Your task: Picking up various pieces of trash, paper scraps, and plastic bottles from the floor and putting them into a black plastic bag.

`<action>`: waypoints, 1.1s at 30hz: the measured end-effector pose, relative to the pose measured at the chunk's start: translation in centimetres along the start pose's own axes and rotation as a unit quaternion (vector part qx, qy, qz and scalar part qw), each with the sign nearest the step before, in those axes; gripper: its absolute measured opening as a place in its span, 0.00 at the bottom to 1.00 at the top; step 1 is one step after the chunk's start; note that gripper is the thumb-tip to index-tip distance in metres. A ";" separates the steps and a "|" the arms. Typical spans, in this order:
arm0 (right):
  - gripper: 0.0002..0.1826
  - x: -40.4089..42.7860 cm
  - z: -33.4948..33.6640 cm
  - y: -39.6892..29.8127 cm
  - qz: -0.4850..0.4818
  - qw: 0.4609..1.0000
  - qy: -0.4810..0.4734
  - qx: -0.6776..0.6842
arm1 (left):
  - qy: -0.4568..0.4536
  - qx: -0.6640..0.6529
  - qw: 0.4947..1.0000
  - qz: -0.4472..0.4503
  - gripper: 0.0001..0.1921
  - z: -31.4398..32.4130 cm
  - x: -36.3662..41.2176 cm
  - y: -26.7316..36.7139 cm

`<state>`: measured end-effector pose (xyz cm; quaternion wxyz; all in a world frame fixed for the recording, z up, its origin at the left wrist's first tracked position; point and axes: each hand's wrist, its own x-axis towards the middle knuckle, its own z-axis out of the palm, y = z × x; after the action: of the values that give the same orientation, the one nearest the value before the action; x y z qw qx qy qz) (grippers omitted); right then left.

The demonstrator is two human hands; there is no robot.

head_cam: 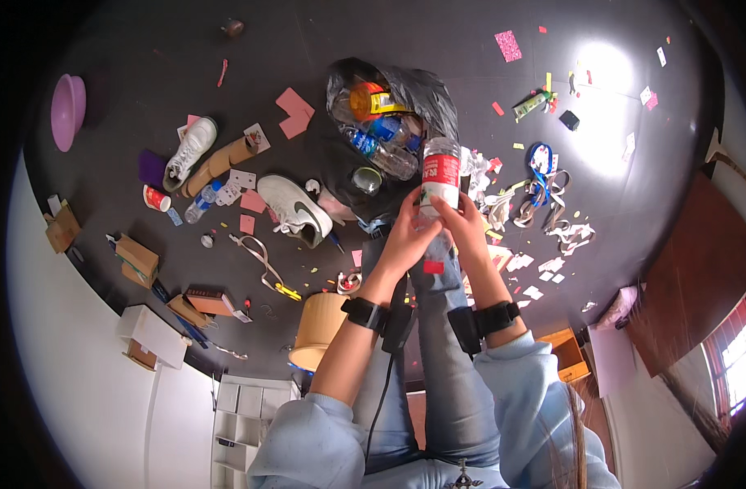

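Both of my hands grip a clear plastic bottle [441, 177] with a red and white label and a red cap. My left hand [411, 235] wraps it from the left near the cap end, and my right hand [466, 225] holds it from the right. The bottle's base points away from me, its cap toward my knees. Just beyond it lies a black plastic bag [431, 91] with its mouth spread wide. Inside are an orange bottle [368, 101], a blue-labelled water bottle [363, 142] and other clear plastic bottles.
White sneakers [296, 208], a cardboard tube [220, 164], a paper cup [157, 198] and playing cards litter the dark floor on the left. Blue and grey straps [541, 183] and paper scraps lie right. A yellow bin [318, 330] stands near my left forearm; a purple basin [67, 113] sits far left.
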<state>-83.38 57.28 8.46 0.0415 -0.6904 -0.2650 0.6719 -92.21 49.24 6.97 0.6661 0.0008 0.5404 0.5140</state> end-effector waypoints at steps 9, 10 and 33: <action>0.40 5.7 2.7 1.4 -0.031 0.981 -0.066 -0.178 | 0.144 -0.225 0.959 -0.099 0.31 -0.7 1.3 -0.3; 0.40 5.8 3.0 1.6 -0.028 0.981 -0.071 -0.179 | 0.130 -0.291 0.944 -0.086 0.32 -1.1 0.9 -0.5; 0.40 9.2 10.2 0.2 -0.352 0.716 -0.059 -0.599 | 0.143 -0.223 0.961 -0.079 0.31 -7.2 4.3 0.4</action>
<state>-93.37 57.93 -0.89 -0.1627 -0.3866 -0.8382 0.3486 -98.20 48.39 1.06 0.6035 -0.2641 0.5000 0.5622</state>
